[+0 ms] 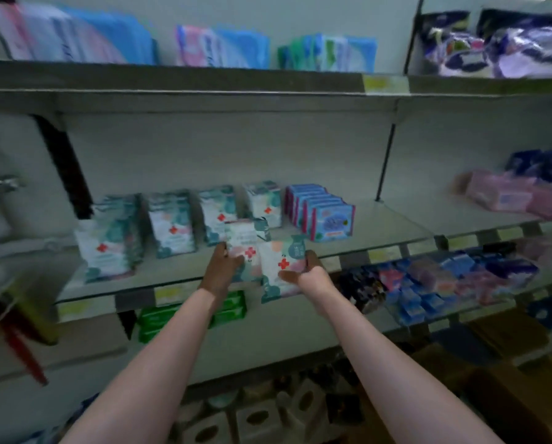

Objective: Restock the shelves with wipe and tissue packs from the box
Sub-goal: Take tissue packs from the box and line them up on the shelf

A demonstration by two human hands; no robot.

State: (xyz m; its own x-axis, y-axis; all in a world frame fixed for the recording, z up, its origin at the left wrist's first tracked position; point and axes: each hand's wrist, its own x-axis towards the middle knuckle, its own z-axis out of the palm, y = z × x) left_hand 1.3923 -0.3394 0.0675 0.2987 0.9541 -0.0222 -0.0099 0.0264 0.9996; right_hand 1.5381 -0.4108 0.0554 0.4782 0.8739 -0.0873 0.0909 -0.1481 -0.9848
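Observation:
My left hand [220,267] grips a white and teal wipe pack with a red cross [243,241], held upright over the front of the middle shelf [178,277]. My right hand [306,272] holds a second pack of the same kind [281,261] from its right side and underneath, tilted toward me at the shelf edge. Several rows of the same wipe packs [172,224] stand behind them on the shelf. The picture is blurred.
Blue tissue packs [324,209] stand in a row right of the wipes. Pink packs [505,193] lie far right. Blue and pink packs [114,36] line the top shelf. Green packs [188,312] sit on the lower shelf, and cardboard boxes [508,389] stand at lower right.

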